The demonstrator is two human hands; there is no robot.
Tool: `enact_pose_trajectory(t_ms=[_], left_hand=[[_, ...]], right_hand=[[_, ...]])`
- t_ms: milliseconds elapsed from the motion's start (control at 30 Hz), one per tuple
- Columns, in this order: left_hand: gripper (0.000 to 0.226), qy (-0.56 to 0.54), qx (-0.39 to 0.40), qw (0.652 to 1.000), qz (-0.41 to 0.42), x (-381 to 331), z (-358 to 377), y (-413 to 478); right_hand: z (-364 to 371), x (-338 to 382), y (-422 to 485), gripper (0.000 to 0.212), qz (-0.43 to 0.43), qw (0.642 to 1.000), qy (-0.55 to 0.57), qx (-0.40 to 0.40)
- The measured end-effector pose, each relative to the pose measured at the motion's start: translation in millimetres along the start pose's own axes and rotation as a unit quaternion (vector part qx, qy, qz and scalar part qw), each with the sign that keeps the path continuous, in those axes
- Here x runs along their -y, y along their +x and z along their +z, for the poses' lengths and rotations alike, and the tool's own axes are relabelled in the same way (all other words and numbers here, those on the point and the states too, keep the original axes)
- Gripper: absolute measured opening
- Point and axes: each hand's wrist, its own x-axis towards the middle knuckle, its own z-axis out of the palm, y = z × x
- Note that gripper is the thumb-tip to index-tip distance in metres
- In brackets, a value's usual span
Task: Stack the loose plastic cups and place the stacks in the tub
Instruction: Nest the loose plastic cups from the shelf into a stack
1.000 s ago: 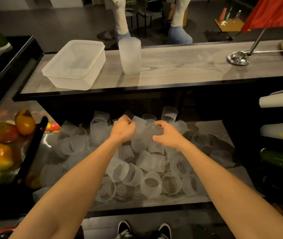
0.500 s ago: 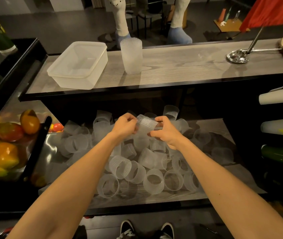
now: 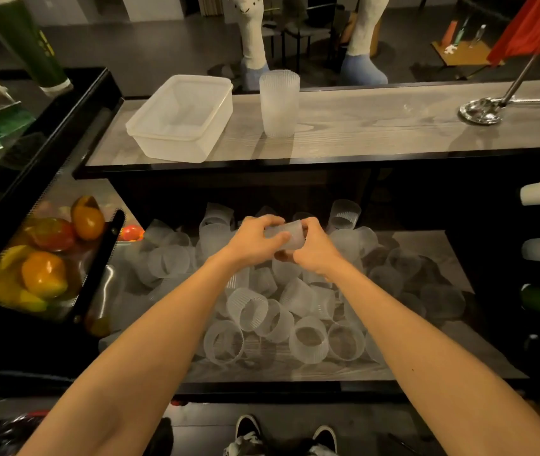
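Both hands on one cup, over the pile on the lower shelf.

L to R: at far L, a fruit tray [image 3: 44,274] w/ orange & red fruit sits beside the shelf. The tub [image 3: 170,149] sits open on the upper surface [image 3: 377,126], at its L end. Just R of the tub a tall stack [image 3: 278,103] of cups stands upright, near it but not touching. Below, loose cups [image 3: 295,307] lie jumbled across the lower shelf [image 3: 426,245], most on their sides. Above mid-pile the left hand [image 3: 252,243] has its grip curled round the held cup [image 3: 290,236] from the L, thumb across the near side. The right hand [image 3: 316,250] has its grip closed on the same cup from the R. The cup lies sideways between them; single or nested pair, can't tell. At far R on the upper surface is a metal ladle [image 3: 479,110], well apart from the stack.
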Motion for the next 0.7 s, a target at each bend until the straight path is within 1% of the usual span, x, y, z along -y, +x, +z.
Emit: enact_pose_trajectory(t_ms=[67, 100, 133, 167, 200, 233, 300, 367, 433, 467, 533, 633, 700], left_hand=[[0.079, -0.057, -0.04, 0.995, -0.072, 8.2, -5.2, -4.6], [0.083, -0.099, -0.041, 0.989, -0.104, 11.3, -8.3, -7.7], [0.075, -0.139, -0.025, 0.982, -0.125, 15.6, -11.5, -10.4], [0.06, -0.171, -0.004, 0.975, -0.139, 21.1, -13.6, -13.4], [0.051, -0.192, 0.002, 0.971, -0.145, 26.5, -14.9, -17.3], [0.05, -0.201, -0.012, 0.969, -0.141, 33.2, -16.4, -20.6], [0.062, -0.181, -0.061, 0.973, -0.132, 46.8, -18.4, -25.9], [0.071, -0.144, -0.098, 0.977, -0.121, 55.0, -20.5, -33.8], [0.067, -0.143, -0.109, 0.977, -0.113, 61.5, -22.2, -41.0], [0.066, -0.151, -0.109, 0.977, -0.107, 65.0, -23.0, -42.9], [0.067, -0.168, -0.113, 0.975, -0.095, 70.6, -24.3, -45.4], [0.07, -0.17, -0.116, 0.975, -0.08, 75.0, -26.1, -47.7], [0.069, -0.163, -0.118, 0.977, -0.066, 77.9, -27.6, -48.7]], right_hand=[[7.3, 6.0, -1.5, 0.079, 0.0, 1.0, 0.018, 0.0], [11.5, 8.4, -3.3, 0.076, -0.003, 1.0, 0.031, 0.004], [15.9, 10.2, -5.3, 0.073, -0.008, 0.999, 0.045, 0.013], [21.1, 10.8, -7.2, 0.072, -0.015, 0.998, 0.054, 0.026], [26.2, 11.5, -9.6, 0.074, -0.021, 0.997, 0.055, 0.043], [31.2, 10.9, -11.5, 0.078, -0.024, 0.997, 0.043, 0.062], [41.5, 8.2, -13.8, 0.088, -0.014, 0.995, -0.006, 0.101], [50.3, 2.5, -15.1, 0.087, 0.0, 0.984, -0.108, 0.144], [58.1, -4.5, -18.2, 0.079, -0.005, 0.962, -0.204, 0.181], [61.2, -6.4, -20.2, 0.074, -0.004, 0.955, -0.229, 0.189], [67.3, -8.1, -22.8, 0.061, -0.009, 0.948, -0.256, 0.189], [73.8, -6.0, -22.7, 0.033, -0.035, 0.936, -0.303, 0.173], [74.2, -2.2, -23.1, 0.026, -0.051, 0.935, -0.314, 0.158]])
